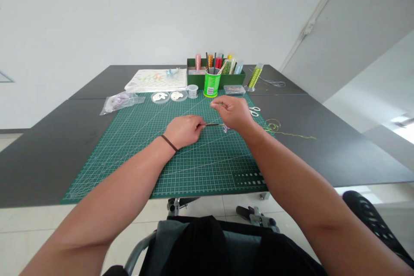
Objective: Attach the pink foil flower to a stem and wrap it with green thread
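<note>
My left hand, a dark band at its wrist, pinches a thin dark stick just above the green cutting mat. At the stick's right end is a small pale-purple piece, partly behind my right hand. My right hand is raised a little above the stick, thumb and fingers pressed together; whatever may be between them is too small to make out. Yellow-green thread lies in loops to the right of that hand and trails onto the dark table. White-handled scissors show partly behind my right wrist.
Behind the hands stand a green can with sticks and a dark green box of colored tubes. Two shallow dishes hold white pieces. A plastic bag lies left, a white stack behind it. A yellow-green tube leans at right.
</note>
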`<control>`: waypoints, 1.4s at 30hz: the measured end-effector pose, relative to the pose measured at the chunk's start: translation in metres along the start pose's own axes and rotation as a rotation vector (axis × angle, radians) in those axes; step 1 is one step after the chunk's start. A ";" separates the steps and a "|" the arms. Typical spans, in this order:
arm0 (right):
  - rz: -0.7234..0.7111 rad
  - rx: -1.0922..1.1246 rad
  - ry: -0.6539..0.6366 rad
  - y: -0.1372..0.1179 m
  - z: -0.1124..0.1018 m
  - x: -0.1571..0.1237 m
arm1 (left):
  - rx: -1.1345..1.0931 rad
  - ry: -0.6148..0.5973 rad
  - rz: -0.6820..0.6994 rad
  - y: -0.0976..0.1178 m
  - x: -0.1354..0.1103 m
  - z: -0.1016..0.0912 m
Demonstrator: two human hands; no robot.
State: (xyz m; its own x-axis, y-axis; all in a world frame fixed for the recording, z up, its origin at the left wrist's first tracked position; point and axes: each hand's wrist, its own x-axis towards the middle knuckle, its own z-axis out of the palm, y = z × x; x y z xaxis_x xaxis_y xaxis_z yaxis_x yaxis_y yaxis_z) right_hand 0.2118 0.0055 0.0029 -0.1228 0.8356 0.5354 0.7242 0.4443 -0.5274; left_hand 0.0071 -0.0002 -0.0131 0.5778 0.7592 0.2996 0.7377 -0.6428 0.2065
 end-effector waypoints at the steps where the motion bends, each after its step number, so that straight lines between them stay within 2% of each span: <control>1: 0.008 0.008 -0.002 0.001 0.000 0.000 | 0.004 -0.004 0.004 0.000 0.000 0.000; 8: 0.078 0.058 -0.064 0.003 0.000 0.004 | 0.041 -0.050 0.073 0.001 -0.002 -0.002; 15: 0.247 0.096 -0.233 0.008 -0.001 0.008 | 0.021 -0.045 0.198 -0.001 -0.002 -0.001; 25: 0.345 0.268 -0.372 0.022 0.000 0.010 | -0.123 0.101 0.336 -0.006 -0.008 -0.006; 31: 0.367 0.459 -0.357 0.030 0.004 0.010 | -0.184 0.207 0.283 -0.008 -0.008 -0.004; 37: 0.435 0.591 -0.443 0.035 0.005 0.007 | -0.326 0.306 0.300 -0.009 -0.008 -0.006; 39: 0.452 0.643 -0.472 0.034 0.006 0.005 | -0.445 0.327 0.221 -0.008 -0.007 -0.004; 42: 0.447 0.657 -0.456 0.031 0.010 0.003 | -0.753 0.352 -0.015 -0.007 -0.002 0.002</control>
State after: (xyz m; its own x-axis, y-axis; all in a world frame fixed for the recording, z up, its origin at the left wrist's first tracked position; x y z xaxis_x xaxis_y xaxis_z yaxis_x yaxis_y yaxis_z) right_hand 0.2274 0.0250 -0.0187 -0.2807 0.9586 -0.0474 0.2541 0.0266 -0.9668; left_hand 0.0018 0.0033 -0.0172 0.3341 0.7723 0.5403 0.2410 -0.6242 0.7432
